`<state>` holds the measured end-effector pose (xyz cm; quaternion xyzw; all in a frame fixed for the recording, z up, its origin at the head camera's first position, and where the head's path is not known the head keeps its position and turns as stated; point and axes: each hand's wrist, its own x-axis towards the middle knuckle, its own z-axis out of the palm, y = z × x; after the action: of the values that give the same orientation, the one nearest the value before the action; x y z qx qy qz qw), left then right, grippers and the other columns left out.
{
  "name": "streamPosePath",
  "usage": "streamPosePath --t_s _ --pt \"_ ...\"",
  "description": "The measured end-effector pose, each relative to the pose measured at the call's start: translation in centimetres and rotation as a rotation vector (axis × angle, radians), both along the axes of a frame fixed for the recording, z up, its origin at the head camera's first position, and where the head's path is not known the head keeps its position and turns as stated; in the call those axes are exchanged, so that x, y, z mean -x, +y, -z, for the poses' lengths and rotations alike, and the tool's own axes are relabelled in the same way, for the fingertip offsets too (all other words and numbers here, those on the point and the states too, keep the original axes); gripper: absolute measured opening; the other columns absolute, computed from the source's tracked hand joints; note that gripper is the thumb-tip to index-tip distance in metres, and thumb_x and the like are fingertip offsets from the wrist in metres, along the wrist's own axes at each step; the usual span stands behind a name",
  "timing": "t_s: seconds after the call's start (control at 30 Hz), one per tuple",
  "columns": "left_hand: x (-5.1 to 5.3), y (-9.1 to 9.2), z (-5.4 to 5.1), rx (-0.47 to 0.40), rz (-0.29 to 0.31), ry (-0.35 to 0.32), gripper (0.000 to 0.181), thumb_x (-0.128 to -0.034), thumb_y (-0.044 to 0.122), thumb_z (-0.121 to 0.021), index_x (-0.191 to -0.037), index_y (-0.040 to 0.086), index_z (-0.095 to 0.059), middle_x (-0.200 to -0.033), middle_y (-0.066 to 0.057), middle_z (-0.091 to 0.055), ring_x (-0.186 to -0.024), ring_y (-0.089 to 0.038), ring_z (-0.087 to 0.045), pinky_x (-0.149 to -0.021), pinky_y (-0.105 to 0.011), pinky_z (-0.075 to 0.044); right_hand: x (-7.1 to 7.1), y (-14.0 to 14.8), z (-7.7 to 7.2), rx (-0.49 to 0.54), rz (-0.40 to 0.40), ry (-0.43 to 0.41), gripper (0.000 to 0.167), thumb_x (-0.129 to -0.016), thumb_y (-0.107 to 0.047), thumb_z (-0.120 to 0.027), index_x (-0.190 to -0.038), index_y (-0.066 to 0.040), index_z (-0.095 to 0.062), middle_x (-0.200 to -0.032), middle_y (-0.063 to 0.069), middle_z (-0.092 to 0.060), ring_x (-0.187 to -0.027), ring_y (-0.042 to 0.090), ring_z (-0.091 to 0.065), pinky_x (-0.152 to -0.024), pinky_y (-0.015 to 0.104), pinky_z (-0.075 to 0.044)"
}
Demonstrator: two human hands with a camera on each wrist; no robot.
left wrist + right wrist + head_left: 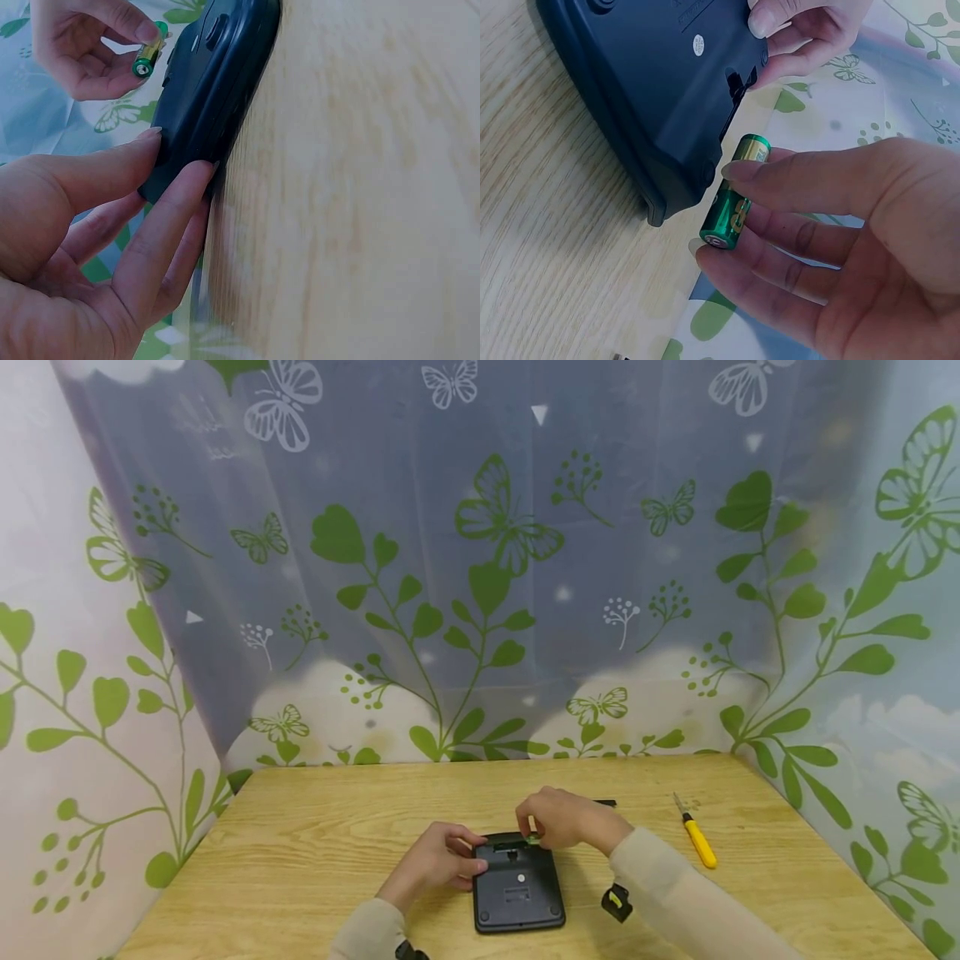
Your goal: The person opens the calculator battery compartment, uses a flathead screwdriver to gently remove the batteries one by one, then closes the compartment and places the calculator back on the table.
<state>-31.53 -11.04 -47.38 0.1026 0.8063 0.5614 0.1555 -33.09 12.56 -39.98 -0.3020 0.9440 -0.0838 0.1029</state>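
A black calculator (517,893) lies with its back up on the wooden table, its battery compartment (512,845) uncovered at the far end. My left hand (438,857) grips the calculator's left edge near that end, thumb on the back and fingers at the side, as the left wrist view also shows. Between thumb and fingers my right hand (817,232) pinches a green and gold battery (736,191). In the right wrist view the battery is just off the calculator's compartment edge, not inside it. The compartment's inside is mostly hidden.
A screwdriver with a yellow handle (699,842) lies to the right on the table (315,852). Behind my right hand a thin black strip (606,802) shows, partly covered. A curtain with printed leaves and butterflies (480,610) hangs past the table's far edge.
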Motion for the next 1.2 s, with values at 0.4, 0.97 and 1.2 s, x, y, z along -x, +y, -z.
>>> streamPosePath --t_s 0.4,0.97,1.2 --pt "0.0 0.1 0.2 -0.014 -0.005 0.000 0.036 -0.0860 -0.002 -0.081 -0.121 0.000 -0.072 -0.099 -0.016 -0.067 -0.073 -0.017 -0.070 -0.066 -0.036 -0.068 -0.2 0.6 0.0 0.020 0.006 -0.022 0.022 -0.086 0.005 -0.076 -0.094 -0.015 -0.072 -0.087 0.005 -0.069 -0.071 0.010 -0.056 -0.064 0.028 -0.052" --pt "-0.1 0.0 0.1 -0.010 -0.013 0.003 0.036 -0.0856 -0.004 -0.080 -0.120 -0.001 -0.072 -0.100 -0.017 -0.066 -0.075 -0.018 -0.070 -0.067 -0.036 -0.068 0.1 2.3 0.2 0.029 -0.006 -0.024 0.022 -0.086 0.006 -0.075 -0.095 -0.014 -0.072 -0.083 0.003 -0.067 -0.069 0.009 -0.054 -0.062 0.027 -0.051" --pt "0.0 0.0 0.1 0.003 -0.009 -0.004 0.036 -0.0864 -0.002 -0.080 -0.121 0.001 -0.072 -0.102 -0.017 -0.066 -0.076 -0.018 -0.071 -0.067 -0.036 -0.068 0.0 3.0 -0.1 0.044 -0.020 -0.024 0.025 -0.085 0.010 -0.072 -0.094 -0.013 -0.071 -0.081 0.003 -0.066 -0.068 0.009 -0.052 -0.061 0.026 -0.048"
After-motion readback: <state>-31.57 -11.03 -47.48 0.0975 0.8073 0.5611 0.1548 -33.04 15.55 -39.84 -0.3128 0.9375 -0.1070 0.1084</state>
